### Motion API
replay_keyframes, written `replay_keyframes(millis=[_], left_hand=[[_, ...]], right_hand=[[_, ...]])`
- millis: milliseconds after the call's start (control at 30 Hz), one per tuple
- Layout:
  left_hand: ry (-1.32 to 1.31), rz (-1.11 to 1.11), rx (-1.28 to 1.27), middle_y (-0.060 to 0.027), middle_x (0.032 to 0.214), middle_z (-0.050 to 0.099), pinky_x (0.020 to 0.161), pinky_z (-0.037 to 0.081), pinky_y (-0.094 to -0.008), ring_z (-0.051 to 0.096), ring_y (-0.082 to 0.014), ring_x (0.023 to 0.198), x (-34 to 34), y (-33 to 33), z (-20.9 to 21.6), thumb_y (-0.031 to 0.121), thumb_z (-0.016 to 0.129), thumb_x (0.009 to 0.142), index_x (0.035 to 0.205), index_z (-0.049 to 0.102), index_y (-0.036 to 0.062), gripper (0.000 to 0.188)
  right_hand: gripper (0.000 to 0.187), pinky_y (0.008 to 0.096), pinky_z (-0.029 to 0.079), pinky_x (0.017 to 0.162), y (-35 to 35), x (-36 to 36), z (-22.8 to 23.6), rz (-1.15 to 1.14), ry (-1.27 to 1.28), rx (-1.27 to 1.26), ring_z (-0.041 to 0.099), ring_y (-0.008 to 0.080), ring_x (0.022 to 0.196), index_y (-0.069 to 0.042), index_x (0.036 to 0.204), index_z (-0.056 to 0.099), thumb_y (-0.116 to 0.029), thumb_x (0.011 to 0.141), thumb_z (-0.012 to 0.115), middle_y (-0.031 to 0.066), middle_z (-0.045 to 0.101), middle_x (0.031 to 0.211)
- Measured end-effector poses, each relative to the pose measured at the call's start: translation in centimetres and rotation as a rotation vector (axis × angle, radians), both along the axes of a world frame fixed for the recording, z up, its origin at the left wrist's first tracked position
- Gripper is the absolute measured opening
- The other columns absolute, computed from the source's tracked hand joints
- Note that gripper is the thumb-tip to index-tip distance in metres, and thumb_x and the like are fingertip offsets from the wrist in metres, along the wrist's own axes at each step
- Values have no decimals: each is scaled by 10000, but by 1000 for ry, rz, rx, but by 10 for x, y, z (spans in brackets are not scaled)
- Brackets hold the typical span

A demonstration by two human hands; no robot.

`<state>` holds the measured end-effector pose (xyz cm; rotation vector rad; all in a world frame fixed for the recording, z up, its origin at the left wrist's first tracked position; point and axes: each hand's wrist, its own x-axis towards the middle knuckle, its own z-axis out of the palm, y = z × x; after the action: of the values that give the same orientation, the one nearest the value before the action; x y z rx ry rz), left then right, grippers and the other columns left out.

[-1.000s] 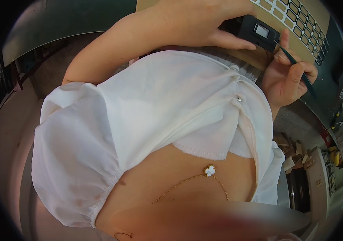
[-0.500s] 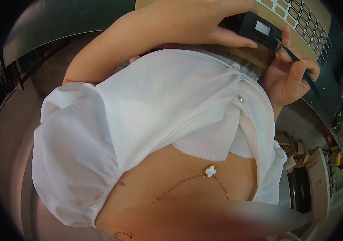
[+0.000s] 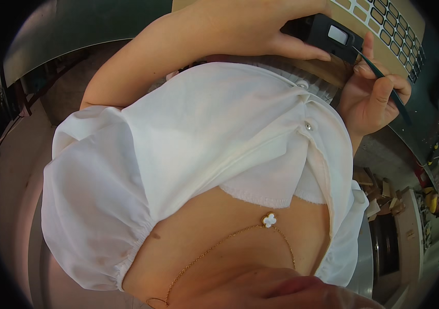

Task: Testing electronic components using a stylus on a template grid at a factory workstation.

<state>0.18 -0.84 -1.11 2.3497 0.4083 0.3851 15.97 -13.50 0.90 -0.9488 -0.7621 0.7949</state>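
Under left hand (image 3: 260, 26), probably black device (image 3: 327, 36)

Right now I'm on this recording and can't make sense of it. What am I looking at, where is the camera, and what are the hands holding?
There is no machine here: a person works with two bare hands. The single picture comes from a fisheye camera worn on the head and pointed down, so straight edges bend near the rim. Most of the frame is the person's own white blouse, with a gold necklace and its white clover pendant below it. The hands are at the top. The left hand grips a black device with a small pale window. The right hand pinches a thin dark tool whose tip points at that device. Behind them lies a tan panel with rows of dark-edged slots. What sits further off at the right is too small to tell.
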Motion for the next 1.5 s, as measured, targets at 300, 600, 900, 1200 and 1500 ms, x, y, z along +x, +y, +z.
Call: replay_keyframes(millis=[300, 600, 900, 1200, 1500], left_hand=[[-3, -7, 4, -130, 987, 521, 782, 395, -307, 499, -245, 882, 1, -3, 3, 151, 558, 739, 934, 525, 17, 239], [-11, -30, 13, -128, 981, 521, 779, 396, -306, 499, -243, 877, 2, -2, 4, 152, 561, 737, 932, 525, 18, 240], [-22, -68, 30, -126, 976, 522, 776, 396, -305, 499, -242, 872, -1, 0, 11, 153, 565, 734, 929, 525, 19, 240], [-25, -105, 37, -124, 970, 522, 773, 397, -304, 500, -241, 867, -1, -1, 17, 154, 568, 731, 926, 525, 20, 241], [-27, -136, 40, -122, 964, 522, 769, 397, -303, 500, -239, 862, -9, -3, 22, 155, 571, 729, 924, 525, 21, 241]], right_hand=[[63, 557, 237, 1000, -1, 1, -1, -1, 4, 2, 603, 155, 651, -119, 810, 485, -146, 866, 494, 70, 610, 664], [52, 552, 236, 1001, 0, 2, -2, 4, -34, 18, 602, 150, 657, -118, 825, 486, -145, 869, 490, 79, 617, 679], [44, 548, 247, 998, -1, 5, -7, 6, -52, 65, 594, 153, 654, -110, 842, 478, -133, 878, 467, 91, 618, 694], [34, 543, 268, 991, 0, 4, -4, 18, -81, 74, 582, 157, 652, -101, 861, 465, -120, 884, 450, 97, 614, 699], [27, 550, 294, 973, -1, 2, -11, -21, -122, 104, 573, 162, 648, -101, 865, 458, -111, 885, 442, 96, 602, 677]])
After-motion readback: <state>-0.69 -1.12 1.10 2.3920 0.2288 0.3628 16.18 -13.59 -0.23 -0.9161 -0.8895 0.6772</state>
